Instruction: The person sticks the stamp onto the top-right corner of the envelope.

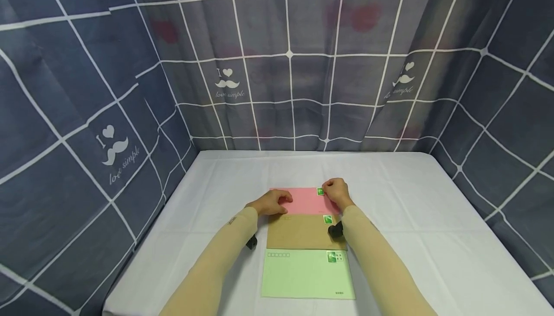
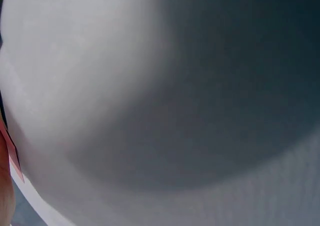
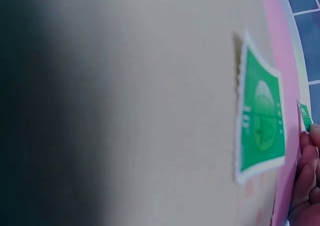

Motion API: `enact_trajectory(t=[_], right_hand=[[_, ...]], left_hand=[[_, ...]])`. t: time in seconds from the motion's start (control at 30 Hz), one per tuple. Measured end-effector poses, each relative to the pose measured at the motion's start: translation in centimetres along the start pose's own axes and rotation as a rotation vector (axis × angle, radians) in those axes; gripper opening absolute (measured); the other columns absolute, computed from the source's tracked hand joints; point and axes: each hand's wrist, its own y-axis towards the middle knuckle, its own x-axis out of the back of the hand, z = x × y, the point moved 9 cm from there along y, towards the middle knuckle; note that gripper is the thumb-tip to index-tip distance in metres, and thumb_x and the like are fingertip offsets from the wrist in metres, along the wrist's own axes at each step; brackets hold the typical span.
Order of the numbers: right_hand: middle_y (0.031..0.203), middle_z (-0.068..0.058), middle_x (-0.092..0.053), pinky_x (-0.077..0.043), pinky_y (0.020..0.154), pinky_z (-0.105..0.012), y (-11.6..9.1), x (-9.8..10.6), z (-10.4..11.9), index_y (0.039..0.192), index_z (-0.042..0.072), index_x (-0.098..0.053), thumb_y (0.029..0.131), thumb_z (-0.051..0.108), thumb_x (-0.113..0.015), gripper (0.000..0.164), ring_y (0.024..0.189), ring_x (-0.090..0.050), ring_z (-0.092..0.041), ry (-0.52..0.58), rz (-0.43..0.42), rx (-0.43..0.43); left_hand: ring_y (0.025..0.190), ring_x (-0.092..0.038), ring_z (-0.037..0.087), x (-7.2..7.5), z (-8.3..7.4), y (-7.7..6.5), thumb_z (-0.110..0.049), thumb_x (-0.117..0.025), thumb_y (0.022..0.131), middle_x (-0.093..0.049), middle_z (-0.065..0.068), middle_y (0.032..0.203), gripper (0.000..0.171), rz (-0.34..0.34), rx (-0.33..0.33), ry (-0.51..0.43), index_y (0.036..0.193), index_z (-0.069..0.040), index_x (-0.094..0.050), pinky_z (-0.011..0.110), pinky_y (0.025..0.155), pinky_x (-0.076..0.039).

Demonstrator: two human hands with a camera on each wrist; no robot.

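A pink envelope (image 1: 305, 203) lies farthest back in a column of three on the table. My left hand (image 1: 269, 202) rests on its left end, thumb and fingers spread apart. At its top right corner, my right hand (image 1: 338, 192) pinches a small green postage stamp (image 1: 320, 191) by the edge. The right wrist view also shows this stamp (image 3: 305, 117) at the fingertips, over the pink paper. Just below lies a brown envelope (image 1: 298, 234) bearing a green stamp (image 1: 328, 219) at its upper right. The left wrist view is mostly blurred tablecloth, with a sliver of pink envelope (image 2: 15, 158).
A light green envelope (image 1: 303, 277) with a stamp (image 1: 331, 257) at its upper right lies nearest me. White cloth covers the table (image 1: 415, 239). Dark grid-patterned curtains (image 1: 311, 80) hang behind it and at both sides.
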Motion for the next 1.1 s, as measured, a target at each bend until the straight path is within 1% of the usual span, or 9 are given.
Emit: enact_trajectory(t=[0.1,0.23,0.47,0.7,0.9,1.1], right_hand=[[0.106,-0.020,-0.073,-0.053,0.090,-0.044,-0.11,-0.04,0.20,0.096,-0.001,-0.076,0.094,0.010,-0.061,0.018,0.107,-0.065,-0.036,-0.007,-0.009,0.010],[0.105,-0.019,-0.073,-0.053,0.090,-0.043,-0.24,-0.05,0.25,0.095,0.000,-0.076,0.094,0.010,-0.063,0.017,0.105,-0.065,-0.035,-0.019,-0.020,0.004],[0.103,-0.019,-0.073,-0.053,0.088,-0.043,-0.38,-0.02,0.30,0.095,-0.001,-0.075,0.093,0.010,-0.062,0.018,0.102,-0.065,-0.034,-0.038,-0.025,0.007],[0.104,-0.019,-0.073,-0.052,0.089,-0.044,-0.56,0.16,0.63,0.095,-0.001,-0.075,0.093,0.010,-0.062,0.017,0.102,-0.064,-0.033,-0.035,-0.028,0.007],[0.105,-0.020,-0.073,-0.052,0.089,-0.044,-0.67,0.22,0.64,0.096,-0.001,-0.075,0.094,0.010,-0.063,0.016,0.103,-0.064,-0.033,-0.035,-0.022,0.003],[0.107,-0.020,-0.073,-0.052,0.089,-0.043,-0.60,0.32,0.40,0.097,-0.001,-0.076,0.093,0.010,-0.063,0.017,0.104,-0.064,-0.033,-0.020,-0.023,0.002]], left_hand=[[0.126,-0.055,0.022,0.05,0.06,-0.01,-0.003,-0.076,0.085,-0.067,0.006,0.125,0.033,-0.002,0.000,-0.003,0.116,-0.008,-0.068,0.042,0.114,-0.041],[0.128,-0.054,0.023,0.03,0.11,-0.01,-0.003,-0.076,0.085,-0.067,0.006,0.126,0.033,-0.002,0.003,0.000,0.116,-0.009,-0.068,0.042,0.115,-0.040],[0.126,-0.054,0.023,0.02,-0.02,-0.02,-0.002,-0.076,0.085,-0.067,0.007,0.126,0.032,-0.005,-0.009,0.003,0.116,-0.006,-0.067,0.042,0.115,-0.040],[0.129,-0.052,0.023,0.15,-0.13,0.05,-0.004,-0.076,0.085,-0.064,0.007,0.129,0.032,-0.012,-0.008,0.024,0.116,-0.007,-0.067,0.042,0.117,-0.037],[0.132,-0.050,0.023,0.15,-0.11,0.07,-0.005,-0.076,0.085,-0.063,0.007,0.131,0.032,-0.008,0.000,0.018,0.116,-0.007,-0.067,0.043,0.118,-0.036],[0.131,-0.051,0.024,0.17,-0.28,0.00,-0.005,-0.077,0.085,-0.064,0.007,0.128,0.032,-0.009,-0.011,0.020,0.115,-0.007,-0.067,0.044,0.118,-0.036]])
